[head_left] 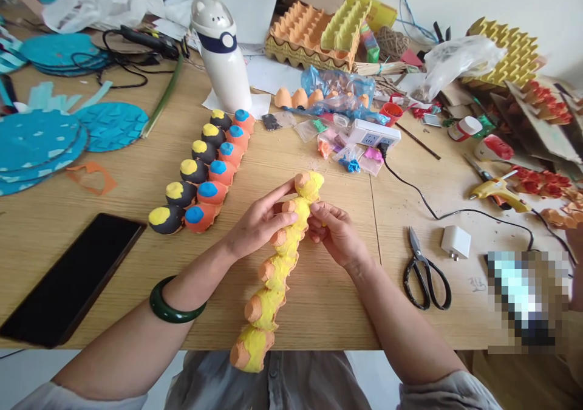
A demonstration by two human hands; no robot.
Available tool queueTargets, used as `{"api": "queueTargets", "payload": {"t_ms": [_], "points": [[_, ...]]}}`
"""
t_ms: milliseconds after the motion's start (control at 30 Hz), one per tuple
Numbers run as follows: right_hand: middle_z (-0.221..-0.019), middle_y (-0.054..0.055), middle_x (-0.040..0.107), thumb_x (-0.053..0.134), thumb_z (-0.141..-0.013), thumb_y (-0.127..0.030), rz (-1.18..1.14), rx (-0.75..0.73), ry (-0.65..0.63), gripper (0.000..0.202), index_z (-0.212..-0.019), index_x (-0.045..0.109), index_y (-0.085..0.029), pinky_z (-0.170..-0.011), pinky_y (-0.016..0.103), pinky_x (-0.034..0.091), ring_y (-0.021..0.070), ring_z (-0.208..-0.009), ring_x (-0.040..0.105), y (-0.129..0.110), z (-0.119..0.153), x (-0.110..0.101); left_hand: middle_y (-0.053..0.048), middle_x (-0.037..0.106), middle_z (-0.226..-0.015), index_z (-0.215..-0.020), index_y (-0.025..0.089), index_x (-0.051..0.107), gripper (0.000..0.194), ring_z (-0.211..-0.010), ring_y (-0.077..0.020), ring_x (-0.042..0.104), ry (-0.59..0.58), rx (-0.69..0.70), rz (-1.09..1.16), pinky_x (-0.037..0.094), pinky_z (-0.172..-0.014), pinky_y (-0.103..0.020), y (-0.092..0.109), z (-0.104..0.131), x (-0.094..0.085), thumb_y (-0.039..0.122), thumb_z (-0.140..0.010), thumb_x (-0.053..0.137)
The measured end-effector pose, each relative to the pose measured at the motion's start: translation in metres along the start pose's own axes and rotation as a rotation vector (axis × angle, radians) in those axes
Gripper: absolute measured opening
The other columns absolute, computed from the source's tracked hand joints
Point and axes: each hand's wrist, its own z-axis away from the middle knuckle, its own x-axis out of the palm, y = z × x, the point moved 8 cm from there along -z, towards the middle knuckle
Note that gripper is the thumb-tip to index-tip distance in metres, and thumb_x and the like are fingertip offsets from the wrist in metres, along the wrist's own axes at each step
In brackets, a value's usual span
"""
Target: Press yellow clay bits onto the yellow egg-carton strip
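A strip of egg carton cups [273,270], orange and largely coated in yellow modelling clay, hangs in the air before me, its lower end over the table's front edge. My left hand [262,222] grips the strip near its far end, thumb on top. With bent fingers, my right hand [334,228] pinches against the strip's right side, and a bit of yellow clay shows between the fingers. To the left stand two finished-looking rows: black egg carton cups [203,150] with yellow tops and orange-red egg carton cups [231,153] with blue tops.
Black scissors [426,270], a white plug adapter [456,241] and a yellow glue gun [500,192] lie on the right. A power strip [374,134] sits behind small clay bags. A dark tablet [75,279], white bottle [223,64] and egg trays [314,33] stand around.
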Motion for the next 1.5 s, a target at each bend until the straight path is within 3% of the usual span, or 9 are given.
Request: {"api": "queueTargets", "payload": {"t_ms": [267,400,500,600,900,1067,1200,1333,1500], "points": [[-0.063,-0.006,0.042,0.078,-0.078,-0.062,-0.033,0.047,-0.028,0.046,-0.075,0.061,-0.020,-0.045,0.021,0.033,0.0088,-0.053,0.035,0.005,-0.004,-0.001,-0.008,0.055,-0.156,-0.157,0.028,0.047,0.074,-0.135,-0.0317,0.059,-0.016,0.027,0.024,0.055,-0.105,-0.038,-0.003,-0.003,-0.004,0.035,-0.089,0.075],[-0.062,-0.006,0.041,0.084,-0.074,-0.055,-0.028,0.047,-0.019,0.046,-0.067,0.058,-0.018,-0.046,0.021,0.033,0.0076,-0.053,0.035,0.004,-0.004,-0.001,-0.011,0.047,-0.162,-0.159,0.024,0.042,0.083,-0.133,-0.0329,0.061,0.017,0.018,-0.056,0.057,-0.099,-0.036,-0.006,-0.003,-0.009,0.039,-0.086,0.078],[-0.060,-0.007,0.039,0.091,-0.069,-0.047,-0.013,0.029,-0.030,0.047,-0.063,0.055,-0.018,-0.046,0.020,0.031,0.0060,-0.052,0.033,0.002,-0.002,0.001,-0.012,0.055,-0.155,-0.160,0.024,0.040,0.084,-0.126,-0.0321,0.065,-0.031,-0.009,-0.042,0.059,-0.095,-0.036,-0.010,-0.003,-0.006,0.042,-0.087,0.077],[-0.059,-0.007,0.040,0.092,-0.068,-0.046,-0.018,0.030,-0.039,0.047,-0.062,0.055,-0.018,-0.045,0.020,0.031,0.0062,-0.052,0.035,0.003,-0.001,0.003,-0.011,0.063,-0.147,-0.157,0.025,0.046,0.077,-0.125,-0.0310,0.066,-0.027,0.004,-0.023,0.059,-0.097,-0.037,-0.011,-0.004,-0.003,0.044,-0.089,0.075],[-0.061,-0.006,0.043,0.089,-0.070,-0.047,-0.050,0.051,0.009,0.044,-0.064,0.057,-0.018,-0.045,0.020,0.033,0.0065,-0.052,0.037,0.004,-0.003,-0.003,-0.004,0.055,-0.156,-0.147,0.033,0.059,0.058,-0.131,-0.0285,0.062,0.078,0.017,0.011,0.056,-0.103,-0.035,-0.007,-0.001,-0.003,0.040,-0.091,0.073],[-0.056,-0.004,0.043,0.081,-0.077,-0.057,0.120,-0.019,0.104,0.047,-0.062,0.058,-0.018,-0.048,0.023,0.037,0.0090,-0.052,0.039,-0.004,-0.004,-0.013,-0.013,0.051,-0.157,-0.155,0.027,0.049,0.083,-0.097,-0.0189,0.071,0.163,-0.017,-0.012,0.059,-0.082,-0.028,-0.008,-0.003,-0.014,0.035,-0.080,0.085],[-0.056,-0.005,0.041,0.077,-0.079,-0.058,0.190,-0.019,0.098,0.047,-0.063,0.058,-0.018,-0.046,0.022,0.032,0.0083,-0.051,0.035,-0.006,-0.002,-0.010,-0.015,0.048,-0.159,-0.155,0.023,0.046,0.087,-0.104,-0.0203,0.071,0.187,-0.033,0.028,0.057,-0.084,-0.028,-0.012,-0.006,-0.020,0.033,-0.078,0.086],[-0.060,-0.004,0.045,0.078,-0.077,-0.055,0.211,0.007,0.122,0.047,-0.062,0.056,-0.017,-0.043,0.022,0.018,0.0056,-0.050,0.028,-0.005,0.000,-0.011,-0.011,0.055,-0.154,-0.149,0.023,0.054,0.075,-0.115,-0.0231,0.068,0.196,-0.105,0.185,0.058,-0.084,-0.027,-0.018,-0.007,-0.024,0.027,-0.080,0.082],[-0.066,-0.002,0.051,0.079,-0.075,-0.047,0.108,0.003,0.144,0.038,-0.064,0.060,-0.016,-0.042,0.021,0.022,0.0059,-0.052,0.032,-0.004,-0.002,-0.014,-0.008,0.073,-0.127,-0.136,0.022,0.067,0.059,-0.111,-0.0226,0.069,0.112,-0.159,0.326,0.056,-0.084,-0.027,-0.022,-0.008,-0.019,0.024,-0.079,0.083]]}}
